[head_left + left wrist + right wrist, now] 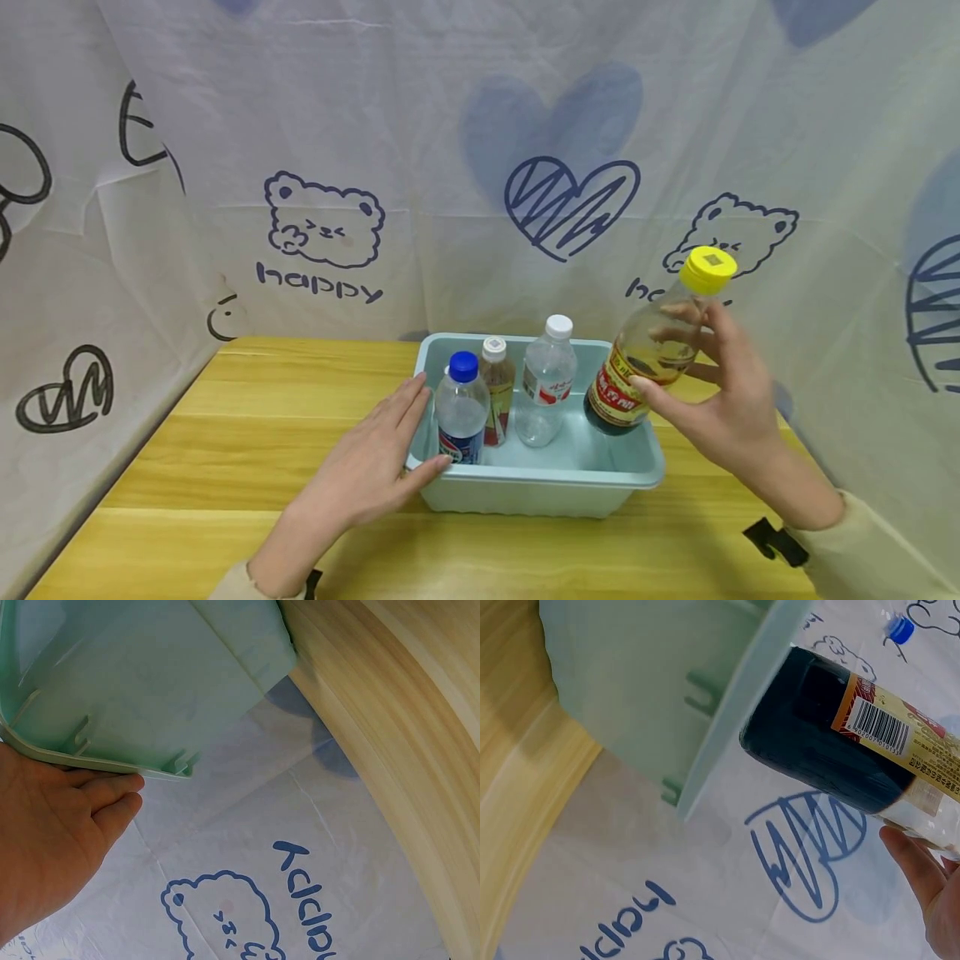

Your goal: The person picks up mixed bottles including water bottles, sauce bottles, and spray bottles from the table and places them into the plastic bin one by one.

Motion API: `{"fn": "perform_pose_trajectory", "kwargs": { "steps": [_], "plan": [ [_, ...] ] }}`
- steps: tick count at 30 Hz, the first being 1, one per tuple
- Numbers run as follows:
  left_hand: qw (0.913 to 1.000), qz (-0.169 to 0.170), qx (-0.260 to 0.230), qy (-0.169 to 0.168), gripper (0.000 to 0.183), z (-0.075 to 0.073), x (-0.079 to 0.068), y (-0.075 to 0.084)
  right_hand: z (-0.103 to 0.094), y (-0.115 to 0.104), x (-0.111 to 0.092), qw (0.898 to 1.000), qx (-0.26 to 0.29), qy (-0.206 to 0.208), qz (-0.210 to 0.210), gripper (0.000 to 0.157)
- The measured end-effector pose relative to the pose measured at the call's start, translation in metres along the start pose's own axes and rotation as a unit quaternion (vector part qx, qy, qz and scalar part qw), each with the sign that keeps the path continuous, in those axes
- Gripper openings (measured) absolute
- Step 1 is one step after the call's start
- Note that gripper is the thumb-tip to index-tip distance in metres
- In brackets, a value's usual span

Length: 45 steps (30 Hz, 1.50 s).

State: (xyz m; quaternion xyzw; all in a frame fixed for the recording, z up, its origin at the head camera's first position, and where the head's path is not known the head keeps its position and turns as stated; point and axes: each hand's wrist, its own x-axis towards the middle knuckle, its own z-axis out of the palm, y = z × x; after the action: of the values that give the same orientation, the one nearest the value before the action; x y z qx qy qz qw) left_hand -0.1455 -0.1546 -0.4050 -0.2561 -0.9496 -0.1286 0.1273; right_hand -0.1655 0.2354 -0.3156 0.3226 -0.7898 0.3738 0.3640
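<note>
In the head view my right hand (723, 396) grips a large clear bottle (626, 379) with a yellow cap, a red and yellow label and dark liquid in it. The bottle is tilted, its base over the right end of a pale green plastic bin (540, 492). The right wrist view shows the bottle's barcode label (885, 727) and dark lower part. My left hand (367, 458) rests on the bin's left rim with fingers straight. In the left wrist view the fingers of that hand (67, 825) lie along the rim from outside.
Inside the bin stand a blue-capped bottle (461, 408), a small white-capped bottle with a brownish look (497, 387) and a clear white-capped bottle (545, 392). The bin is on a wooden table (300, 400). A printed cloth (450, 167) hangs behind.
</note>
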Motion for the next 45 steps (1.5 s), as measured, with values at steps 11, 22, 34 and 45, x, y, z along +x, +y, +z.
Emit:
{"fn": "perform_pose_trajectory", "kwargs": {
  "steps": [11, 22, 34, 45],
  "plan": [
    [0.9999, -0.005, -0.008, -0.010, 0.093, -0.002, 0.001, 0.000, 0.019, -0.005, -0.007, 0.999, 0.022, -0.024, 0.009, 0.108],
    [1.0000, -0.001, -0.001, -0.005, 0.092, -0.003, 0.001, 0.001, 0.038, -0.010, -0.011, 0.996, 0.056, -0.052, 0.047, 0.099],
    [1.0000, -0.003, -0.001, -0.008, 0.092, -0.003, 0.001, 0.002, 0.059, -0.010, -0.021, 0.993, 0.074, -0.076, 0.046, 0.103],
    [1.0000, 0.002, 0.001, -0.006, 0.093, -0.003, 0.001, 0.001, 0.076, -0.012, -0.024, 0.990, 0.070, -0.106, 0.064, 0.102]
  ]
}}
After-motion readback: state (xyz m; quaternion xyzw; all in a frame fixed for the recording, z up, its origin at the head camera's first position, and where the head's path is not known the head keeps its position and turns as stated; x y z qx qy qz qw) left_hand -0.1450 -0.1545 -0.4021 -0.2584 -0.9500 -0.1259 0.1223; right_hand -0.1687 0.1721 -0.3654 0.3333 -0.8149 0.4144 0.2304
